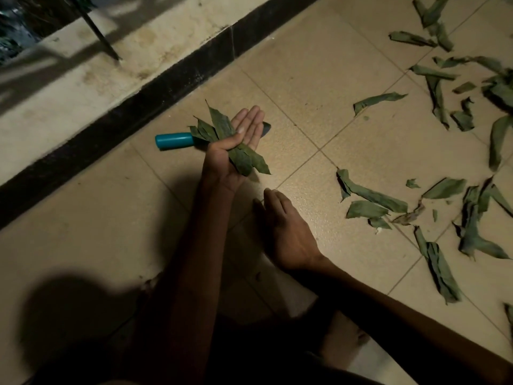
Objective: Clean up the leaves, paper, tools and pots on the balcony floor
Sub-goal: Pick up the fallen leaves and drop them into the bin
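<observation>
My left hand [245,134] is palm up above the tiled floor and holds a bunch of green leaves [222,127], my thumb pinning them across the palm while the fingers stay straight. My right hand [287,232] hovers palm down just below it, fingers relaxed and empty. Under the left hand lies a tool with a teal handle [173,140]; its dark blade tip [267,128] shows past my fingers. Several loose leaves [372,195] lie scattered on the floor to the right, with more leaves [438,93] farther up.
A black skirting strip [138,107] runs diagonally along a raised, stained ledge [83,79], where a dark railing post [97,26] stands. Beige floor tiles [305,79] stretch between the ledge and the leaves. My legs fill the dark bottom of the view.
</observation>
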